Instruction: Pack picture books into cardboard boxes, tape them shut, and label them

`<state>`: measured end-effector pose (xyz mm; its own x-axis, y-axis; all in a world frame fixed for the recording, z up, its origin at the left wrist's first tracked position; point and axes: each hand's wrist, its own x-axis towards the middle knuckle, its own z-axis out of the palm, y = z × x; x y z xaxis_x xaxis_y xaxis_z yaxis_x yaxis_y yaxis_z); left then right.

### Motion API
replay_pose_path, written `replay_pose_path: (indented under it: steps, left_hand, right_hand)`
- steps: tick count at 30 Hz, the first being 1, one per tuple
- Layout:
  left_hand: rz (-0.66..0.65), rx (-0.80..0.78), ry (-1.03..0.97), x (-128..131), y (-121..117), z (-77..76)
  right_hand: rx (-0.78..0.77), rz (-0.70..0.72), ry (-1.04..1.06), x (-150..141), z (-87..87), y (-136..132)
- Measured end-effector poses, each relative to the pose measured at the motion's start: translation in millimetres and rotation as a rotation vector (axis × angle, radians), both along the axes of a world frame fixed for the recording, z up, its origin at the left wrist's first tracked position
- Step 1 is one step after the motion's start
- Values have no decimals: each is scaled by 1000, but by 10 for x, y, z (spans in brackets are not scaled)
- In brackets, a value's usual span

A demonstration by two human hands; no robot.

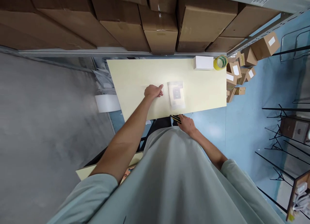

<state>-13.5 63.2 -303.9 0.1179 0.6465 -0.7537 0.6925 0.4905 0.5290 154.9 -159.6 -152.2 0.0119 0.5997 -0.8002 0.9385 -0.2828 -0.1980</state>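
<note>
My left hand rests on the pale yellow table, fingers curled with the index finger reaching toward a clear plastic packet just to its right. Whether it pinches anything is unclear. My right hand is at the table's near edge, close to my body, closed round a dark object with a yellow stripe. The packet lies flat near the table's middle, with a grey item inside it.
A white box and a yellow tape roll stand at the table's far right corner. Small labelled cartons pile on the blue floor to the right. Large cardboard boxes fill the shelf behind. Black wire racks stand at right.
</note>
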Motion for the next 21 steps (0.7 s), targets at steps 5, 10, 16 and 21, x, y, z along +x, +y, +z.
replay_pose_path:
  steps: [5, 10, 16, 21]
  left_hand:
    - [-40, 188, -158, 15, -402, 537]
    - [-310, 553, -298, 222, -674, 1389]
    - [-588, 947, -218, 635, -207, 2277]
    - [-579, 1184, -131, 1089, 500, 2800]
  right_hand:
    - [175, -53, 134, 454, 96, 174]
    - [420, 28, 313, 902, 222, 561]
    - [846, 139, 422, 1373, 668, 1464]
    - [1120, 206, 371, 1799, 1214, 2332]
